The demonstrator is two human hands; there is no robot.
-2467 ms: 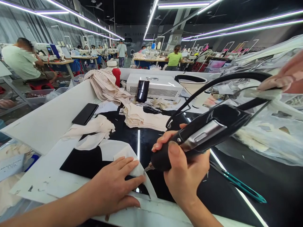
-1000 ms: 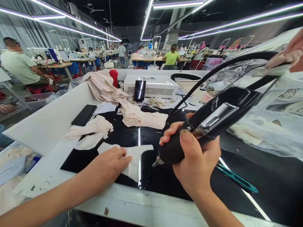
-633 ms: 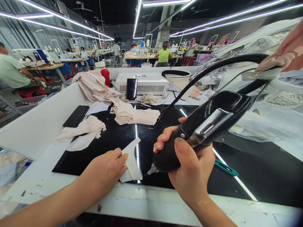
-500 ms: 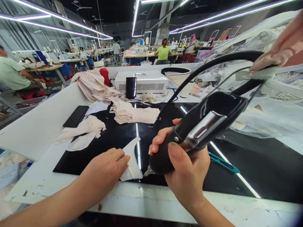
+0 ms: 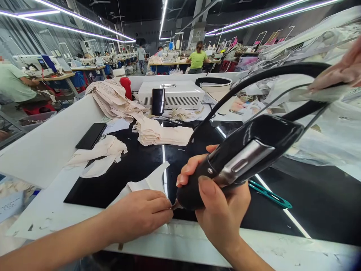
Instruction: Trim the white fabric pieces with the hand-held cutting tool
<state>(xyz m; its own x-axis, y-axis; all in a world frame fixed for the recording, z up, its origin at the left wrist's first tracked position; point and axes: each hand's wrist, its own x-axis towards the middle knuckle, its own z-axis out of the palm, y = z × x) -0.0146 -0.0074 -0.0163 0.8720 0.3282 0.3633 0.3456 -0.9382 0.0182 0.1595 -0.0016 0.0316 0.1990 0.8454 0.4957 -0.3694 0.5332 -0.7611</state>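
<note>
My right hand [image 5: 222,203] is wrapped around a black corded hand tool [image 5: 239,158] with a silver metal lever, the thumb lying at the lever's lower end. The tool slants, its rounded lower end near the front of the black board and its thick cable rising to the upper right. My left hand [image 5: 143,214] has its fingers closed on the near edge of a cream fabric piece [image 5: 150,179], right beside the tool's lower end. The fabric spreads out behind that hand on the board. The tool's working tip is mostly hidden.
On the black board [image 5: 310,199] lie a stack of cream fabric pieces [image 5: 175,135] and a teal slotted tool [image 5: 270,194]. A black phone [image 5: 91,136] and loose fabric [image 5: 104,154] lie left. Behind stand a white vented box [image 5: 172,94] and an upright phone [image 5: 158,101].
My left hand has moved right and nearer to me, to the tool's lower end, and the fabric piece has shifted with more of it showing to the left. The right hand keeps its grip.
</note>
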